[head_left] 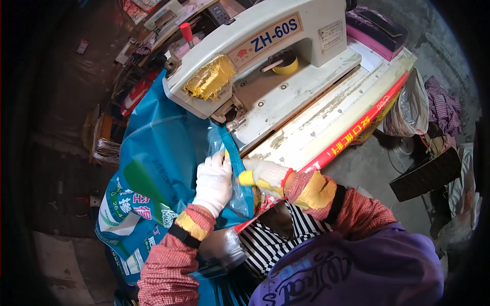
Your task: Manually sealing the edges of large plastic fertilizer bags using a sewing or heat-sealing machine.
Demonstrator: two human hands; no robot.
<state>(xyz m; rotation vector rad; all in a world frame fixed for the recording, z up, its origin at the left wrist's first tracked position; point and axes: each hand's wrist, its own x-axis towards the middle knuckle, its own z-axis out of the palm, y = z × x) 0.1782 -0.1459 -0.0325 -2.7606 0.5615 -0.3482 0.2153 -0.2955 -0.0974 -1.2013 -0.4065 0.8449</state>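
A large blue printed plastic bag (pixel 161 135) hangs at the left side of a white industrial sewing machine (pixel 312 48). The bag's upper edge runs close to the needle and presser foot (pixel 235 124). Clear plastic film (pixel 240 201) shows inside its mouth. My left hand (pixel 213 181), in a white glove, is closed on the bag's edge and film, just below the machine head. Opposite it, my right hand (pixel 265 176), in a white glove with yellow fingertips, pinches the blue edge strip. The fingertips of both hands are partly hidden.
Along the table's front runs a red and yellow printed strip (pixel 352 130). A yellow tape roll (pixel 287 66) sits under the machine arm, and a pink and black box (pixel 375 31) behind. At right are a clear bag (pixel 410 109), purple checked cloth (pixel 443 104) and dark box (pixel 426 174).
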